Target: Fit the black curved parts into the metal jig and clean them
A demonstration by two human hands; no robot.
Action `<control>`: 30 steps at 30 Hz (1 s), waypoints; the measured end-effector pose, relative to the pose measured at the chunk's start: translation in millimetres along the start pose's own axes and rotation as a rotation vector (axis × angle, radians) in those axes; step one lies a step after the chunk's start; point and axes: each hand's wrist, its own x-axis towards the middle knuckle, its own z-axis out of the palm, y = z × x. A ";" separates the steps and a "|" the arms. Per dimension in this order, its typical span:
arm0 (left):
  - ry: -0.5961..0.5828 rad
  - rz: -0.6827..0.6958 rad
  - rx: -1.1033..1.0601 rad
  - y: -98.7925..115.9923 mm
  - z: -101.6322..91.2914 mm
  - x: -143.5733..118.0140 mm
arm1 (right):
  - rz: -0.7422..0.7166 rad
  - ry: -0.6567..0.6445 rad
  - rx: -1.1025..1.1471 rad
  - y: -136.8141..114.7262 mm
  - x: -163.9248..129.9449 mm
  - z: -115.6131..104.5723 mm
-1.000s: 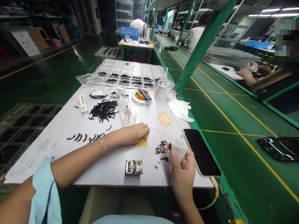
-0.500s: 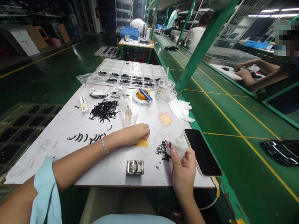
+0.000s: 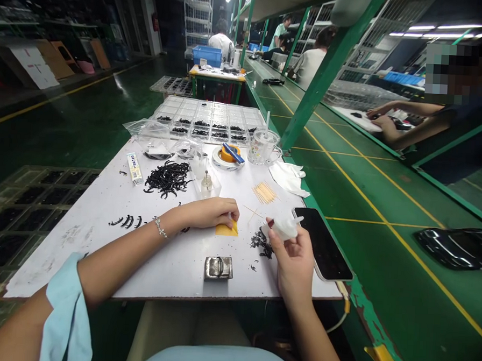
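Note:
My left hand (image 3: pixel 221 212) is closed over a small yellow sheet (image 3: pixel 225 230) lying on the white table; its fingertips pinch the sheet's right edge, which is slightly raised. In my right hand (image 3: pixel 295 259) is a white squeeze bottle (image 3: pixel 284 227) with a narrow nozzle, tilted so the nozzle points right. Small black parts (image 3: pixel 261 243) lie scattered just left of that hand. Between the hands, closer to me, sits a metal block (image 3: pixel 218 268) with a curved black piece on top. Beyond the bottle are wooden toothpicks (image 3: pixel 264 193), two of them lying crossed apart from the bunch.
A phone (image 3: pixel 322 244) lies right of the bottle. Farther back are a pile of curved black parts (image 3: pixel 167 177), a small glass bottle (image 3: pixel 206 184), tape rolls (image 3: pixel 228 157), a glass mug (image 3: pixel 262 146) and a compartment tray (image 3: pixel 212 114). A green post (image 3: pixel 315 71) rises at the right edge.
The squeeze bottle has tipped over to the right, from nearly upright. My left fingers have shifted slightly, and the right edge of the yellow sheet now stands up.

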 end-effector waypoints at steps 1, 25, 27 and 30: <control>0.007 -0.006 -0.004 0.0 0.2 0.4 | -0.006 -0.020 -0.031 -3.7 6.6 1.3; 0.028 -0.114 -0.082 -8.5 8.6 0.8 | 0.023 -0.406 -0.460 30.4 117.8 58.2; 0.033 -0.117 -0.104 -8.7 7.4 -0.6 | 0.007 -0.382 -0.476 29.2 119.5 58.3; 0.046 -0.118 -0.140 -9.4 6.7 -3.5 | -0.017 -0.284 -0.502 23.3 114.5 55.1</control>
